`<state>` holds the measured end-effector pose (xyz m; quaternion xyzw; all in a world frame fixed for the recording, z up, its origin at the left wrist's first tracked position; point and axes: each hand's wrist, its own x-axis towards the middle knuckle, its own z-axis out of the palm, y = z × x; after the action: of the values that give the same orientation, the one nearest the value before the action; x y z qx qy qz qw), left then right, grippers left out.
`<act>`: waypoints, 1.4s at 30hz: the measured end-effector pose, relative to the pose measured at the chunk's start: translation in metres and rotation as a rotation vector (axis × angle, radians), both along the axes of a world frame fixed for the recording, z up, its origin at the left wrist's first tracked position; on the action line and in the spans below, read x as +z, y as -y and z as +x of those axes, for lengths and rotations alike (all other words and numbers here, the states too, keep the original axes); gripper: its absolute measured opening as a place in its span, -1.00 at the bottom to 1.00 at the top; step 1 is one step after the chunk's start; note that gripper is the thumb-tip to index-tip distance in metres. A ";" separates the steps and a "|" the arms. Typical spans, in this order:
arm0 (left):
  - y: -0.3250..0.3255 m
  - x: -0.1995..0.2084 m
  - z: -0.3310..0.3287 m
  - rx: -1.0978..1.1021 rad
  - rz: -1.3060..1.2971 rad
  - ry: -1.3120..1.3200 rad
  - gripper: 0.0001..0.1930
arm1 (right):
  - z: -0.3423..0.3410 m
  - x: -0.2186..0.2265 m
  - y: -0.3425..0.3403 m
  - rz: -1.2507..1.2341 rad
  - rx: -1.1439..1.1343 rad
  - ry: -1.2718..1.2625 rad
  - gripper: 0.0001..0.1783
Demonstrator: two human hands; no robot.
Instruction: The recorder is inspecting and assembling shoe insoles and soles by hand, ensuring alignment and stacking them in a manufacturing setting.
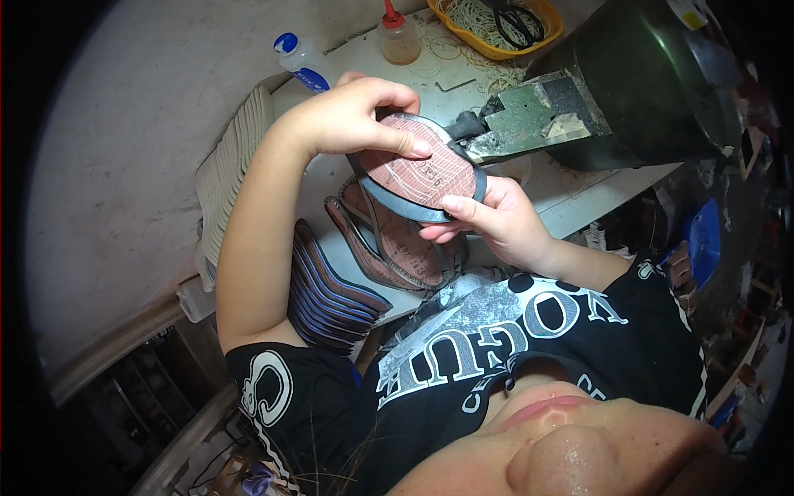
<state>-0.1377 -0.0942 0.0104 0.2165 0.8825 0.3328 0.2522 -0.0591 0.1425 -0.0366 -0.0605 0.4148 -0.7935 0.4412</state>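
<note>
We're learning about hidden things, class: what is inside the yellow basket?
The yellow basket holds a tangle of thin, pale bands, with a black looped tool, probably scissors, on top. The tangle covers the bottom, so anything beneath cannot be seen.

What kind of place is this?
It's probably a little shoe workshop. A reddish sole-shaped piece with a dark rim is being held, a stack of pale curved pieces stands nearby, and there's a big green machine.

The shoe sole (430, 169) sits between the left hand (351, 116) and right hand (509, 217), left of the machine (645, 91). On the table (426, 93), behind the hands, the squeeze bottle (400, 45) stands left of the basket (490, 54) containing cords (475, 25).
</note>
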 end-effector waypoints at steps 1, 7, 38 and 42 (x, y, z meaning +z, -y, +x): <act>0.002 0.000 0.000 -0.005 -0.004 0.009 -0.55 | 0.000 -0.001 0.001 -0.004 -0.005 0.009 -0.67; 0.009 -0.005 0.013 0.131 0.166 0.203 -0.62 | -0.007 0.001 0.008 -0.022 -0.094 0.028 -0.62; -0.038 -0.003 0.100 0.864 0.328 0.510 -0.57 | -0.048 -0.028 0.005 0.275 -0.002 -0.484 -0.61; -0.038 -0.014 0.100 1.037 0.456 0.434 -0.63 | -0.043 -0.032 0.004 0.279 -0.039 -0.480 -0.57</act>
<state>-0.0377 -0.0563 -0.0038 -0.2660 0.7077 0.6297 0.1786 -0.1025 0.1388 -0.0689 -0.1774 0.6138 -0.7000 0.3189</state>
